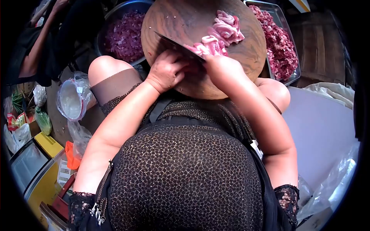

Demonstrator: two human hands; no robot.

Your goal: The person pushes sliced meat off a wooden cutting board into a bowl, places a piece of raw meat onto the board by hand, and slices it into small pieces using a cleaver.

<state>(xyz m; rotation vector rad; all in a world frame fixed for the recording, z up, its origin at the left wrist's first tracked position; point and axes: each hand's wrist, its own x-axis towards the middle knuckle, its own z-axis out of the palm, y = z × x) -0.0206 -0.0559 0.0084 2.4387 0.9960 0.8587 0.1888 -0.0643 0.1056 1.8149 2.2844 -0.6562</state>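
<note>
A round wooden chopping board [169,15] sits in front of me, above my knees. My right hand [222,71] is closed around the handle of a cleaver [175,44], whose dark blade slants up to the left across the board. On the near side of the blade, my left hand [167,71] has its fingers curled against a shaded, reddish piece of meat [193,67]; the blade partly covers it. Beyond the cleaver lie pale pink strips of meat [227,29], heaped toward the board's right half.
Chopped meat fills a metal basin [101,34] at the back left and a metal tray [295,75] at the right. A bag-lined bucket [69,101] stands left of my knee. Another person's arm [38,48] shows at upper left. A yellow-framed appliance [48,144] is lower left.
</note>
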